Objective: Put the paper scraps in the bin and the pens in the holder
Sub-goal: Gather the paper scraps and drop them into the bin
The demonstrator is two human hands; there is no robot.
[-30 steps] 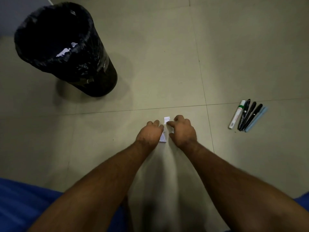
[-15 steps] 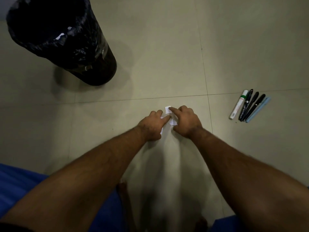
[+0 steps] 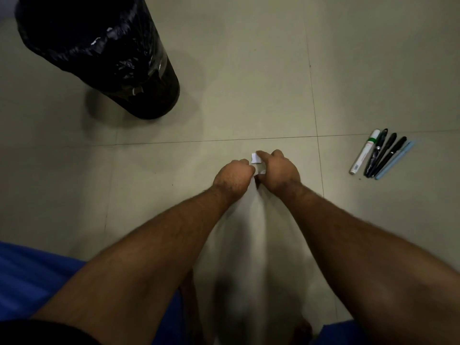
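Observation:
A small white paper scrap (image 3: 255, 158) lies on the floor tiles, with the index fingertip of my right hand (image 3: 281, 174) touching its right edge. A second bit of white paper (image 3: 261, 172) shows between that hand's finger and thumb. My left hand (image 3: 234, 176) is curled into a fist right beside it, knuckles up; what is inside it is hidden. The black bin (image 3: 139, 78), lined with a black bag, stands at the upper left. Several pens (image 3: 382, 155) lie side by side at the right, among them a white marker (image 3: 364, 153). No holder is in view.
Pale floor tiles with grout lines fill the view. Blue cloth over my legs (image 3: 32, 277) shows at the bottom left and bottom right. Open floor separates my hands from the bin and from the pens.
The view has dropped closer to the floor. My left hand has closed into a fist, and the scrap that lay beside it is now hidden. My right fingertip stays on the upper scrap.

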